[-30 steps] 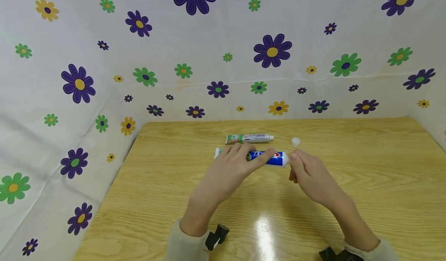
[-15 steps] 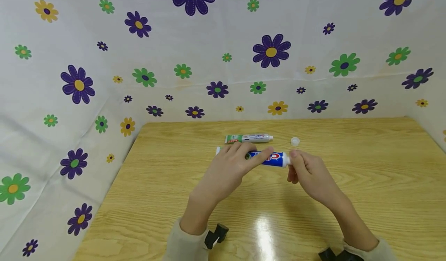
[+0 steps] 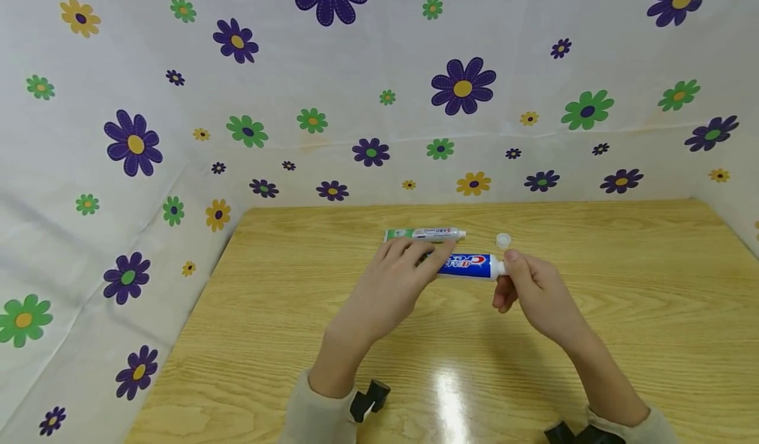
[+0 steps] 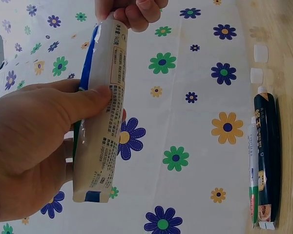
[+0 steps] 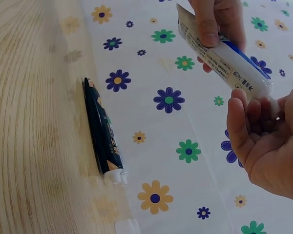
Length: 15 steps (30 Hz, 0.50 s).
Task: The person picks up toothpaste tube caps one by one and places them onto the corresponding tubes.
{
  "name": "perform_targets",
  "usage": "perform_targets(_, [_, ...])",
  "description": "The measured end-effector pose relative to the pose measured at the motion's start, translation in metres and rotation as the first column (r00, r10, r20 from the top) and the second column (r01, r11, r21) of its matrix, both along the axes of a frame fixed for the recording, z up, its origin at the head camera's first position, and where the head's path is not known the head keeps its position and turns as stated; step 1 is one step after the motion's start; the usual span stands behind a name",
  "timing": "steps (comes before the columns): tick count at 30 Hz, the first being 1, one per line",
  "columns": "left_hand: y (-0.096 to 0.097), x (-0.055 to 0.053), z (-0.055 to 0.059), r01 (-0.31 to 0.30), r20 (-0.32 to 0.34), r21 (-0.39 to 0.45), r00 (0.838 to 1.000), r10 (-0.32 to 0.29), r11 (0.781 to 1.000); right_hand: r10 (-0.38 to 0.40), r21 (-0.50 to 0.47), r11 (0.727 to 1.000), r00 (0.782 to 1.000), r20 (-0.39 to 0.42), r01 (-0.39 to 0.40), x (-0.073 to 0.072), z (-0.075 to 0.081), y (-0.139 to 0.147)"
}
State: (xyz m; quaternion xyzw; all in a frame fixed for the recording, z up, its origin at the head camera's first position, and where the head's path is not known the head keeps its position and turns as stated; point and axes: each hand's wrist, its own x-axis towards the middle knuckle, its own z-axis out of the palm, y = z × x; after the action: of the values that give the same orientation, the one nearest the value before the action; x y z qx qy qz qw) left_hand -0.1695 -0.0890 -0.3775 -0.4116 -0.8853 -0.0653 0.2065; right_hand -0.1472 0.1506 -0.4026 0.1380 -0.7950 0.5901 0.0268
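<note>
My left hand [image 3: 388,282] grips a blue and white toothpaste tube [image 3: 471,265], fingers on one side and thumb on the printed white back [image 4: 100,131]. The tube lies roughly level above the table in the head view, its white end toward the right. There my right hand [image 3: 536,292] pinches that end between thumb and fingers, which hide most of the tip. Beyond the left fingers, a smaller green and silver toothpaste tube [image 3: 435,234] rests on the table. A dark toothpaste tube [image 4: 267,156] lies beside it in the left wrist view; the head view does not show it.
A small white cap [image 3: 503,240] sits on the table just past the right hand. Two white caps, one of them this cap [image 4: 256,75], appear in the left wrist view. Flower-printed cloth [image 3: 356,101] rises behind the wooden table [image 3: 622,312] and along its sides.
Both hands stay on the blue and white tube. The tube and right hand have shifted slightly right, the tube has turned so more lettering faces up, and the left thumb has moved up toward the silver tube.
</note>
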Motion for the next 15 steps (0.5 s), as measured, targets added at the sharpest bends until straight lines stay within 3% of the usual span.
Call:
perform_targets(8, [0.0031,0.0023,0.0003,-0.044,-0.034,-0.031,0.998,0.043,0.999,0.019,-0.045,0.999,1.000,-0.001,-0.019,0.0001,0.0022,0.0025])
perform_targets(15, [0.0091,0.0039,-0.0008,-0.124,-0.150,-0.064,0.982,0.113,0.990,-0.008,-0.074,0.997,0.999,0.045,0.011,0.0023,0.0041,0.0015])
